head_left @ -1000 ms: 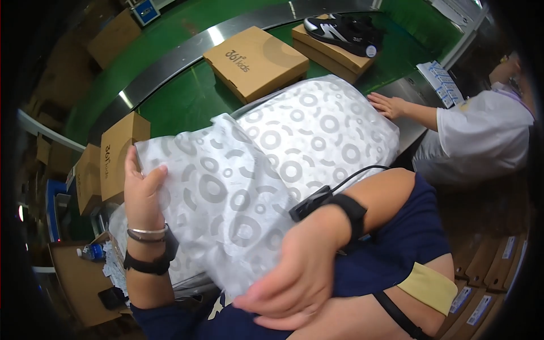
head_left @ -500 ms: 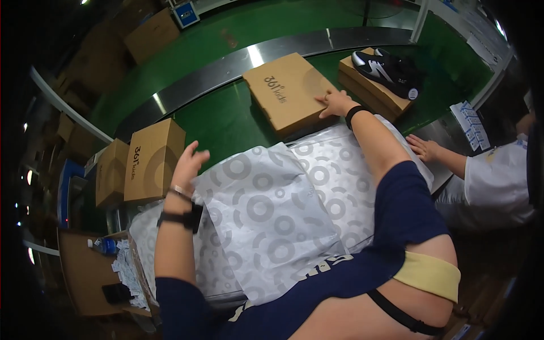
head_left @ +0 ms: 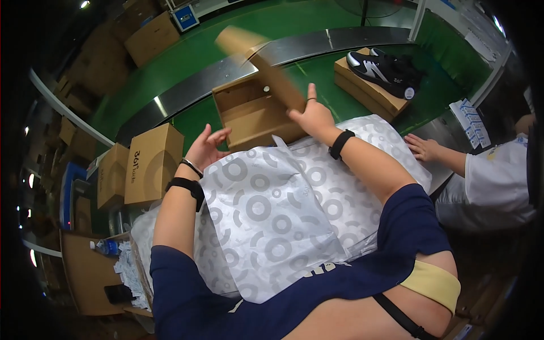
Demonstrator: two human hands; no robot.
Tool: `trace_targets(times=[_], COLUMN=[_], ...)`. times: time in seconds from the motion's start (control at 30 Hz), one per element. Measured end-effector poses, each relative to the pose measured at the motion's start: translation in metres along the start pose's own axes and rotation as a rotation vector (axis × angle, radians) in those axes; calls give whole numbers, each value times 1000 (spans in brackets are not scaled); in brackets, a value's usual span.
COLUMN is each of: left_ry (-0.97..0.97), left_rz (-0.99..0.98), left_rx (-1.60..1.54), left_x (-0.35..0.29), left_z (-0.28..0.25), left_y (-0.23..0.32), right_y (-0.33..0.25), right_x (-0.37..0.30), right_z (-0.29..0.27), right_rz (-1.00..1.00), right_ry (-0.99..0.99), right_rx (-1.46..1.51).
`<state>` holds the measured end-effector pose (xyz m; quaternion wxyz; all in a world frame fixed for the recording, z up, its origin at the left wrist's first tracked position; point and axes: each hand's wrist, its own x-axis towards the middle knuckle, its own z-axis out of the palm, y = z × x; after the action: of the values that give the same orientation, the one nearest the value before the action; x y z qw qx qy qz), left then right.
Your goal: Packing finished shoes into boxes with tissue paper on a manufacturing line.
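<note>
A brown cardboard shoebox [head_left: 258, 126] stands on the green belt with its lid [head_left: 280, 79] raised and blurred by motion. The box's inside is bare cardboard with a small round pale spot on its wall. My right hand [head_left: 316, 119] grips the lid's near right edge, thumb on the face toward me and index finger pointing up; its other fingers are partly hidden. By the box's near left corner, my left hand [head_left: 207, 150] is open with fingers apart, holding nothing. Patterned white tissue paper sheets [head_left: 272, 209] lie in front of me, below both hands.
Two closed shoeboxes [head_left: 153, 164] stand at left. Black sneakers [head_left: 379, 71] rest on another box [head_left: 362, 93] at right. A carton [head_left: 90, 272] of small paper packets sits lower left. A co-worker's hand [head_left: 420, 147] touches the paper pile's right side. A metal rail [head_left: 192, 90] curves behind.
The shoebox was closed and now its lid swings up; the box sits further left and nearer me. My right hand moved left onto the lid, my left hand toward the box.
</note>
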<state>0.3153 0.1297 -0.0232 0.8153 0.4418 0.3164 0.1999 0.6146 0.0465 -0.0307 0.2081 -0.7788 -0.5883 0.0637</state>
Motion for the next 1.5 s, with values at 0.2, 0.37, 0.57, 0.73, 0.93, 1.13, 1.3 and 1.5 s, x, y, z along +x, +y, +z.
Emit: trace_targets(times=[0.2,0.37,0.57,0.73,0.93,1.13,1.3,1.5], left_ry=[-1,473,415,396,147,575,658,1588], left_rz=[-165,105,302,321,332,404,268,246], left_rx=[-4,478,444,230,194,604,742,1271], left_x=[10,-48,-165,-159,-65,77,26,-208], left_z=[-35,12,105,116,87,-44,-58,-163], left_y=[-33,-3,-87,-93,16,28,-3,27], right_y=[48,33,9,-13,-11,-14,-35,-26], right_x=[6,-71,-185,-190,-68,55,2,20], right_z=[19,-18,-54,-59,-70,-5,14,40], right_rz=[723,305,28,-6,-127,-10,-524,-546], right_ry=[-266,-409,-980,-875,-749,-490,-488,-582], right_rx=[1320,1130,1054,1071,1199,759,102,-175])
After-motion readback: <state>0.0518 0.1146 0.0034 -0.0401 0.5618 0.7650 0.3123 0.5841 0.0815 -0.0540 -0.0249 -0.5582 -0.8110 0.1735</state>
